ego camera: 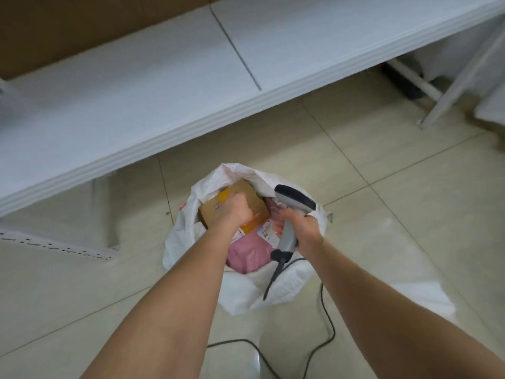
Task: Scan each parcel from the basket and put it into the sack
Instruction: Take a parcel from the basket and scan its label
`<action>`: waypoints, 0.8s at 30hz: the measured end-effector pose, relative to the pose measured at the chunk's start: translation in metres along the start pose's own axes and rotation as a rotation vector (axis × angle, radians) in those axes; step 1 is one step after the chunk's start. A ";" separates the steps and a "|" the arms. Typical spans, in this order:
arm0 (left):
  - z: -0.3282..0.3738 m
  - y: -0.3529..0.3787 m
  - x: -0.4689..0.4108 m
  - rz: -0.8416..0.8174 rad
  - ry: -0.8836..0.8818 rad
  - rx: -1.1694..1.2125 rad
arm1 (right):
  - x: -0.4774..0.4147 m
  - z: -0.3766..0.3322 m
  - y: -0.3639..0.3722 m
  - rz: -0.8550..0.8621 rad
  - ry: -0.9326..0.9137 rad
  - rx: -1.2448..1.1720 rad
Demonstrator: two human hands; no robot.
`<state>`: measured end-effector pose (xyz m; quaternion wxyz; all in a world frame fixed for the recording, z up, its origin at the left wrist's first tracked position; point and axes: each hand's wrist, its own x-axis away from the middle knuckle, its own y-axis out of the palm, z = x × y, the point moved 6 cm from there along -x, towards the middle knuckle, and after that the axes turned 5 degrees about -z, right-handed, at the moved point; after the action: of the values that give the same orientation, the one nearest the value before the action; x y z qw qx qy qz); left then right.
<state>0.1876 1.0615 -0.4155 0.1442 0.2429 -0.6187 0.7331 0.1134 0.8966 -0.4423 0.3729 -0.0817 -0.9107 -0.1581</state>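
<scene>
Packing step: the left hand (237,212) grips the box (258,199) inside the sack (188,214). Just beside it, the right hand (302,228) clasps the scanner (296,199). Next, release the box.

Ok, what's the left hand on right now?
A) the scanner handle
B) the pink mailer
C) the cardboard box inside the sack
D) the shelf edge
C: the left hand grips the cardboard box in the mouth of the white sack, while the right hand holds the scanner.
</scene>
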 end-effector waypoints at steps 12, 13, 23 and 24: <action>0.180 -0.166 0.177 -0.089 0.353 -0.125 | 0.244 -0.177 -0.077 0.200 -0.070 -0.201; 0.198 -0.177 0.193 -0.095 0.386 -0.136 | 0.265 -0.189 -0.087 0.227 -0.075 -0.239; 0.374 -0.227 0.361 -0.082 0.676 -0.263 | 0.456 -0.262 -0.190 0.363 -0.208 -0.518; 0.392 -0.227 0.378 -0.080 0.704 -0.273 | 0.471 -0.266 -0.204 0.382 -0.228 -0.540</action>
<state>0.0558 0.6883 0.0219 0.4073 -0.0211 -0.6133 0.6764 -0.1011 0.6272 0.0217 0.2566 -0.3632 -0.8401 -0.3105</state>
